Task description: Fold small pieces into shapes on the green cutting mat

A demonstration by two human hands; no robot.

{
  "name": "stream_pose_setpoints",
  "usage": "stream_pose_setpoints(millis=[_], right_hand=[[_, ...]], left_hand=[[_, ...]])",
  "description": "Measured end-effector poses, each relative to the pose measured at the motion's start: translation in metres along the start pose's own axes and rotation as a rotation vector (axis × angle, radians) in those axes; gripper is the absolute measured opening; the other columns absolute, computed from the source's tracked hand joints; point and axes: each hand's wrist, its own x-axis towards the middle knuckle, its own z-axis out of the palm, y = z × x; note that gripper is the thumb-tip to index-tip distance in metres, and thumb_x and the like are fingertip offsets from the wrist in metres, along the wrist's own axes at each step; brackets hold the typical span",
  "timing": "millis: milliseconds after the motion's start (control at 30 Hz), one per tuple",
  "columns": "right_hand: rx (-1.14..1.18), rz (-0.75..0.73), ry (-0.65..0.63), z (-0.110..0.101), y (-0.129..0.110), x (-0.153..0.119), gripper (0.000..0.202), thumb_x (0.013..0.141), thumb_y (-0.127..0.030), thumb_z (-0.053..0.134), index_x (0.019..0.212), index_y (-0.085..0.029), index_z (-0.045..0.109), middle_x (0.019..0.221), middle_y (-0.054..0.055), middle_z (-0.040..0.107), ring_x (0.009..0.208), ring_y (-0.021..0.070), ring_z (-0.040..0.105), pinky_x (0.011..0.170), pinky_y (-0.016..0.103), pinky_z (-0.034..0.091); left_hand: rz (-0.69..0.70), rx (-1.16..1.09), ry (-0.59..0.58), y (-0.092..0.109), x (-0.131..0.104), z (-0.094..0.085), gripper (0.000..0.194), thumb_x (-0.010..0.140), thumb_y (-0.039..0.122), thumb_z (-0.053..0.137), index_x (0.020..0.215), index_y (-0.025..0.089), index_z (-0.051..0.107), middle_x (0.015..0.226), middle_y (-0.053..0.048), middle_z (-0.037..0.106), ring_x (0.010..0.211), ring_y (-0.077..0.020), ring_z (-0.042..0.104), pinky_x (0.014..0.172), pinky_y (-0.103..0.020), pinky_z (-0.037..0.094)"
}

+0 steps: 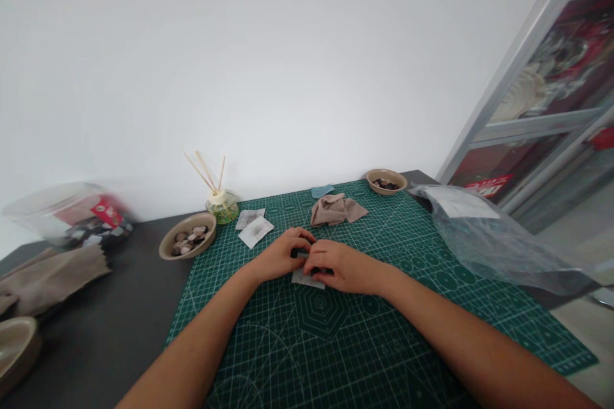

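Note:
My left hand (283, 254) and my right hand (338, 265) meet at the middle of a green cutting mat (259, 345). Both have curled fingers around a small pale paper piece (307, 280) lying on the mat. Something small and dark shows under my right fingers, too hidden to name. Behind my left hand lie a white paper square (256, 232) and a greyish one (249, 216), overlapping. A crumpled beige cloth (333, 209) and a small blue cloth (322, 191) rest farther back.
A bowl of brown and dark pieces (188, 236) and a reed diffuser (222, 206) stand left. Another bowl (386, 181) is back right, beside a clear plastic bag (484, 243). At far left are a plastic tub (71, 214), a beige cloth (52, 278) and a bowl (16, 348).

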Motion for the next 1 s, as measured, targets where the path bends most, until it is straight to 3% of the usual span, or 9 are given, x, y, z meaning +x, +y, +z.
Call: stream_pose_setpoints(millis=[167, 1000], right_hand=[[-0.013, 0.065, 0.028, -0.0030, 0.0019, -0.0020, 0.019, 0.080, -0.008, 0.061, 0.095, -0.016, 0.067, 0.096, 0.006, 0.063, 0.091, 0.0177, 0.058, 0.083, 0.030, 0.045], [-0.027, 0.008, -0.023, 0.0019, -0.0024, 0.0010, 0.016, 0.081, -0.008, 0.060, 0.092, -0.015, 0.069, 0.096, 0.007, 0.063, 0.091, 0.0178, 0.058, 0.082, 0.029, 0.045]], left_hand=[[0.024, -0.003, 0.002, -0.0003, -0.0004, 0.0003, 0.016, 0.072, 0.004, 0.066, 0.080, 0.018, 0.066, 0.105, -0.005, 0.058, 0.105, -0.0204, 0.052, 0.095, -0.035, 0.040], [0.005, 0.002, -0.011, 0.0003, 0.0002, -0.0006, 0.015, 0.073, 0.004, 0.066, 0.081, 0.017, 0.067, 0.106, -0.006, 0.057, 0.106, -0.0210, 0.052, 0.095, -0.035, 0.039]])
